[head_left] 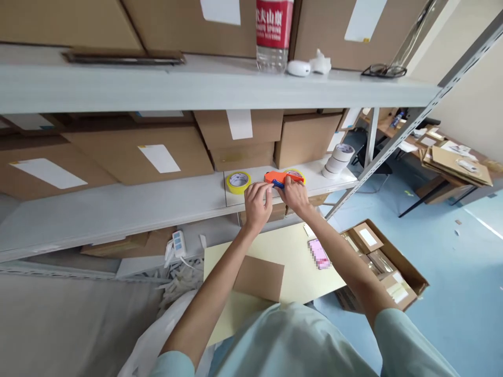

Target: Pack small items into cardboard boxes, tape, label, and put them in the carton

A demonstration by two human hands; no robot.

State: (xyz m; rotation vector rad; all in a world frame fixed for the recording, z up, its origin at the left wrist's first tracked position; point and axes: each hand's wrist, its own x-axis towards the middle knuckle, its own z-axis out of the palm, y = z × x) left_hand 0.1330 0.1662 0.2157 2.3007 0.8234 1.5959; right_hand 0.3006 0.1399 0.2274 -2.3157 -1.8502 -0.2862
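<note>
Over the middle shelf, both my hands are at an orange tape dispenser (275, 176) with a blue part. My right hand (294, 193) is wrapped round its right side, fingers closed. The fingers of my left hand (257, 201) are pinched together at its left end, by the blue part. A yellow-rimmed roll of tape (295, 173) shows just behind the dispenser; whether it is mounted there I cannot tell. Another yellow tape roll (238, 181) lies on the shelf, left of the dispenser and apart from my hands.
Below my arms is a pale yellow tabletop (298, 283) with a brown cardboard piece (260, 277) and a phone (319, 254). White tape rolls (338, 161) are stacked at the shelf's right end. An open carton (420, 285) holds small boxes. A water bottle (273, 36) stands above.
</note>
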